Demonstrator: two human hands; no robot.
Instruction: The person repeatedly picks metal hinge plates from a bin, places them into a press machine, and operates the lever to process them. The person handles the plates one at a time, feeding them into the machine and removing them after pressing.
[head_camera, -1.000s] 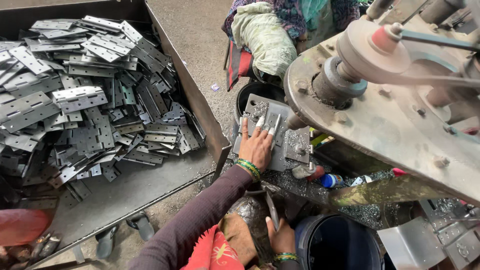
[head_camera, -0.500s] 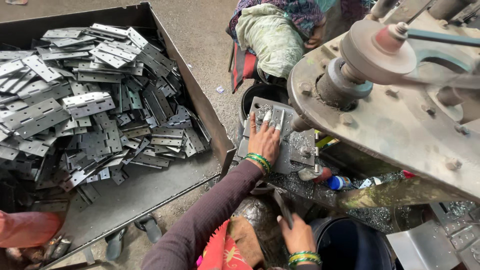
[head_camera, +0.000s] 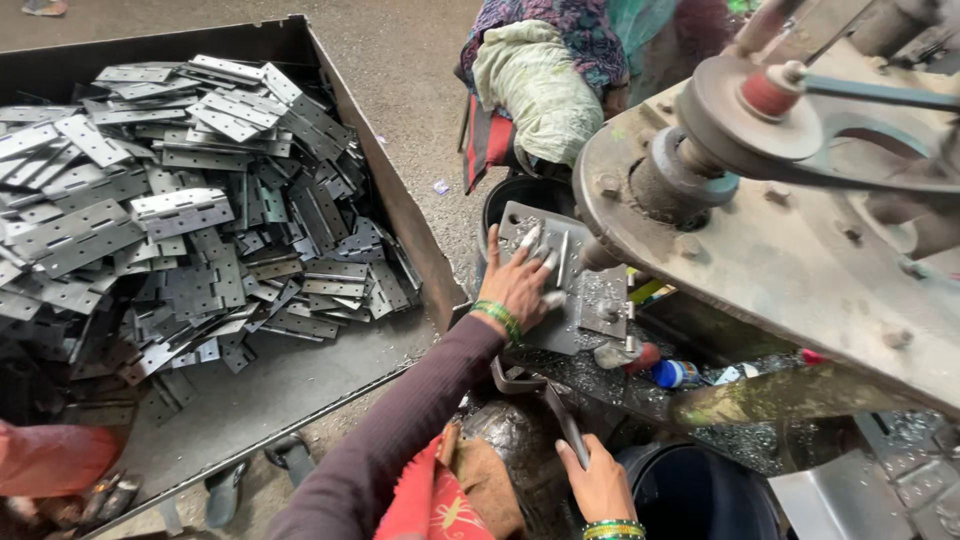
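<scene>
Here, left hand lies flat, fingers spread, on the steel plate; right hand nearer, fingers curled round a lever.

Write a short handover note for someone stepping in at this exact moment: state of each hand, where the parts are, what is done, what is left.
Left hand: flat, fingers spread, pressing on the metal plate on the machine bed under the grey machine head.
Right hand: closed around the dark lever handle low in front of the machine.
Parts: a big heap of flat hinge plates lies in the dark metal tray on the left. Metal chips litter the bed.
Done: a piece sits on the bed.
Left: the heap in the tray looks large; whether any of it is worked cannot be told.
</scene>
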